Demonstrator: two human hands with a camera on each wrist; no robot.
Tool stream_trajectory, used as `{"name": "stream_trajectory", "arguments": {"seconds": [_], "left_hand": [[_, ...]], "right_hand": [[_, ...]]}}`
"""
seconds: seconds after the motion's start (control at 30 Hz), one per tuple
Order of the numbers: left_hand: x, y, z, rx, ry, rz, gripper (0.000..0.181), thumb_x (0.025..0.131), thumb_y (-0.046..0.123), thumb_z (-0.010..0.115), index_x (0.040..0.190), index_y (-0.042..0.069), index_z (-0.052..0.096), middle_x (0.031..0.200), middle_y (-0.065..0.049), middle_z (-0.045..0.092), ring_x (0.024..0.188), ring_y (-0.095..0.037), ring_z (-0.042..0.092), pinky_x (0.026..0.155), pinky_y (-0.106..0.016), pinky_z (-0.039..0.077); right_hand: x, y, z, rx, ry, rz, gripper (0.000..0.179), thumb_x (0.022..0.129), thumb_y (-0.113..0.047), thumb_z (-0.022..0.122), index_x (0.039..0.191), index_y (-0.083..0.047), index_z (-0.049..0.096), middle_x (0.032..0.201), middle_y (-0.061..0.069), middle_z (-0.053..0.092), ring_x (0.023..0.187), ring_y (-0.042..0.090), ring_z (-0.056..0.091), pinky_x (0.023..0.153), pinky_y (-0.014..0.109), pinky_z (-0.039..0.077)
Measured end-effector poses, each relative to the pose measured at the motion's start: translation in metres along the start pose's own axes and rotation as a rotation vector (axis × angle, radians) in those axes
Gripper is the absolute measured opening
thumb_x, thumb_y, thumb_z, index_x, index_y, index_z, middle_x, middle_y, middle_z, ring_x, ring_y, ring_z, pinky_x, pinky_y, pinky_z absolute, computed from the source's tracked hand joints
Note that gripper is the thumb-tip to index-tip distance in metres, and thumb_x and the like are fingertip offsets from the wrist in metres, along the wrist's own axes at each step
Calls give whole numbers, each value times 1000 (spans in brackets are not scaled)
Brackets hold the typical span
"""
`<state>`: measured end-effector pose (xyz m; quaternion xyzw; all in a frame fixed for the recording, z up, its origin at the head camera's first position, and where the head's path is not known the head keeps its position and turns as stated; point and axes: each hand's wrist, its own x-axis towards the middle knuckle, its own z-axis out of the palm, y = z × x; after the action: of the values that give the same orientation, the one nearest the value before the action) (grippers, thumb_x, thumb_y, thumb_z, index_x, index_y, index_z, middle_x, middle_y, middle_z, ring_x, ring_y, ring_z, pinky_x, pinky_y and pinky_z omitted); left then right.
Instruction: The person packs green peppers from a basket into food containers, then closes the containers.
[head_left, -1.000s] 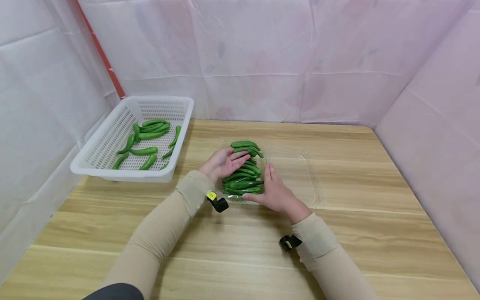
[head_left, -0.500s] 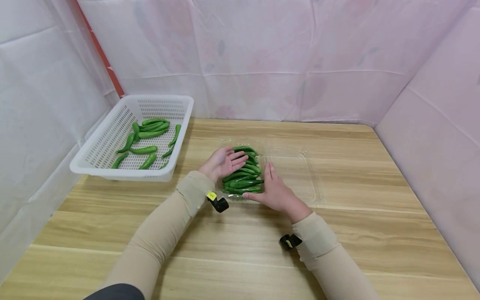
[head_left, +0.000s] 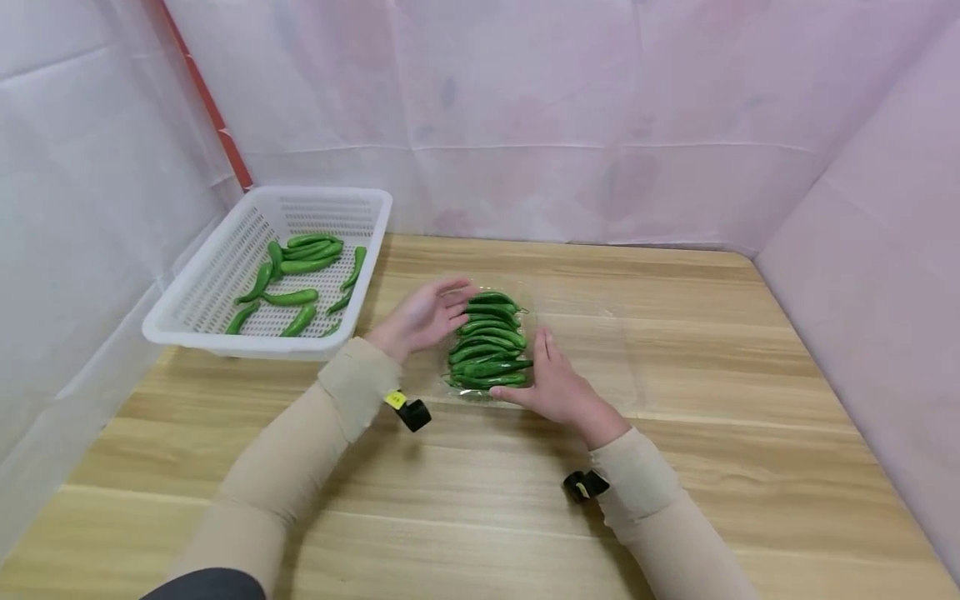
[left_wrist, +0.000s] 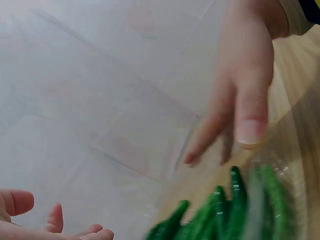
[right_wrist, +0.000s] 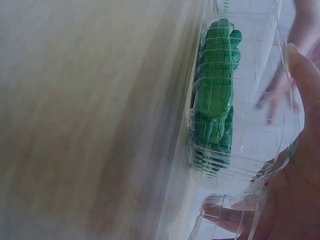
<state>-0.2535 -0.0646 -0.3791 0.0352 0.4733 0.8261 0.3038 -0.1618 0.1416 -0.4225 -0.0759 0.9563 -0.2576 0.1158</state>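
A clear plastic clamshell box (head_left: pixel 474 395) holds a row of green chili peppers (head_left: pixel 491 342), lying side by side. Its transparent lid (head_left: pixel 592 350) is folded out flat to the right. My left hand (head_left: pixel 426 318) hovers at the box's left side, fingers loosely extended and holding nothing. Along the right edge and near corner lies my right hand (head_left: pixel 558 385), fingers straight, thumb at the front rim. Seen from the right wrist, its thumb (right_wrist: pixel 302 75) lies along the box rim, and the peppers (right_wrist: pixel 216 75) show through the ribbed wall.
A white slotted basket (head_left: pixel 247 342) stands at the back left, with several more green chili peppers (head_left: pixel 307 265) in it. The wooden table (head_left: pixel 480 500) meets fabric walls (head_left: pixel 517 117) at its back and sides.
The chili pepper at the far end of the box has settled toward the others. My left hand has since drawn back leftward from the peppers. The right hand stays at the box's edge.
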Motion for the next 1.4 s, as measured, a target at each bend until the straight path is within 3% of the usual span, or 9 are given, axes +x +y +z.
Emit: {"name": "stream_trajectory", "arguments": {"seconds": [0.2, 0.33, 0.4, 0.57, 0.63, 0.77, 0.87, 1.13, 1.4], "left_hand": [[-49, 52, -5, 80, -25, 153, 38, 102, 16, 29, 135, -2, 29, 148, -20, 24, 138, -28, 18, 111, -37, 17], [-75, 81, -25, 220, 37, 259, 23, 102, 14, 32, 120, 1, 38, 147, -20, 23, 139, -25, 19, 111, -36, 16], [-84, 89, -39, 280, 85, 272, 21, 102, 15, 34, 117, 3, 39, 148, -20, 21, 139, -24, 17, 112, -36, 15], [-97, 91, -77, 449, 172, 210, 30, 102, 22, 36, 123, 1, 37, 149, -19, 18, 140, -25, 12, 112, -38, 13], [-98, 87, -92, 643, 204, 170, 39, 102, 26, 35, 129, -2, 34, 148, -21, 20, 139, -29, 15, 111, -42, 16], [-98, 76, -112, 1161, 276, 84, 52, 102, 35, 32, 137, -3, 34, 141, -23, 33, 132, -37, 28, 106, -51, 25], [-94, 70, -116, 1402, 301, 37, 53, 101, 37, 31, 135, -3, 39, 134, -24, 43, 125, -38, 37, 100, -54, 30], [-83, 66, -122, 1669, 228, -77, 38, 99, 24, 33, 114, 0, 57, 116, -20, 55, 105, -33, 50, 90, -51, 39], [-79, 68, -123, 1675, 171, -153, 36, 97, 26, 35, 103, 4, 63, 108, -15, 54, 92, -27, 47, 82, -44, 40]], "right_hand": [[-2, 4, -4, -7, 6, 9, 121, 76, -68, 58, 144, 2, -13, 151, 21, -14, 137, 40, 2, 107, 53, 19], [-2, 4, -6, -13, 9, 10, 122, 74, -70, 58, 144, 1, -13, 151, 21, -14, 137, 41, 2, 106, 54, 20], [-2, 4, -7, -13, 5, 9, 123, 74, -71, 57, 144, 2, -13, 151, 21, -14, 137, 41, 2, 106, 54, 20], [-1, 6, -7, -10, -5, 8, 123, 75, -70, 58, 144, 2, -14, 151, 21, -15, 137, 40, 1, 106, 54, 20], [-1, 6, -6, -8, -5, 8, 122, 75, -69, 58, 144, 2, -14, 151, 21, -15, 137, 40, 1, 106, 54, 19], [1, 7, -4, -3, -6, 9, 121, 76, -67, 59, 144, 2, -13, 151, 20, -15, 138, 39, -1, 107, 53, 19], [2, 6, -4, -3, -8, 6, 120, 76, -67, 59, 144, 2, -12, 151, 21, -15, 138, 39, -1, 107, 54, 19], [3, 3, -2, -6, -17, -10, 121, 76, -67, 59, 144, 3, -13, 150, 22, -16, 137, 41, -2, 107, 55, 17], [3, 3, -1, -2, -20, 3, 120, 77, -66, 59, 144, 2, -13, 151, 20, -17, 137, 41, -2, 106, 55, 17]]}}
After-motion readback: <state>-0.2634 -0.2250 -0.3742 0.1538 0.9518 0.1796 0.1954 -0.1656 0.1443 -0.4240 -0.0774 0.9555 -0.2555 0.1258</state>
